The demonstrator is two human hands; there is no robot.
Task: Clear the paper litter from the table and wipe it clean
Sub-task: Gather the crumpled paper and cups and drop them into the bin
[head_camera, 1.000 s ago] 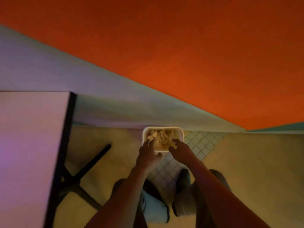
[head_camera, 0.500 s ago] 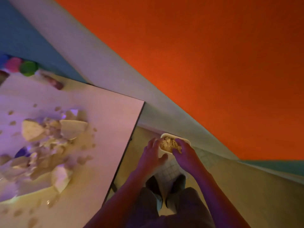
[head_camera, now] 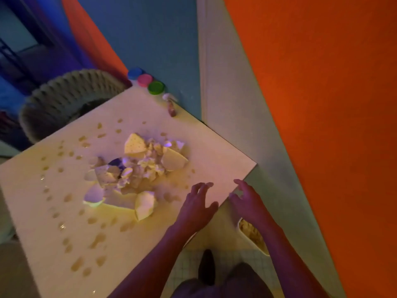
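Observation:
A heap of torn and crumpled paper scraps (head_camera: 137, 168) lies in the middle of the pale square table (head_camera: 53, 233), with many small wet spots scattered around it. My left hand (head_camera: 197, 205) hovers over the table's near right edge, fingers spread, holding nothing. My right hand (head_camera: 247, 203) is just past the table's right corner, also spread and empty. Below the right forearm, on the floor, stands a white bin (head_camera: 253, 235) with paper scraps in it, partly hidden by the arm.
Three small tubs, blue (head_camera: 135, 73), pink (head_camera: 145, 80) and green (head_camera: 156, 87), stand at the table's far corner beside a small bottle-like object (head_camera: 170, 105). A wicker chair (head_camera: 68, 97) sits behind the table. An orange wall (head_camera: 322, 104) runs along the right.
Both hands have left the bin on the floor and risen to the table's right edge. The view has swung left, bringing the table and its litter into view.

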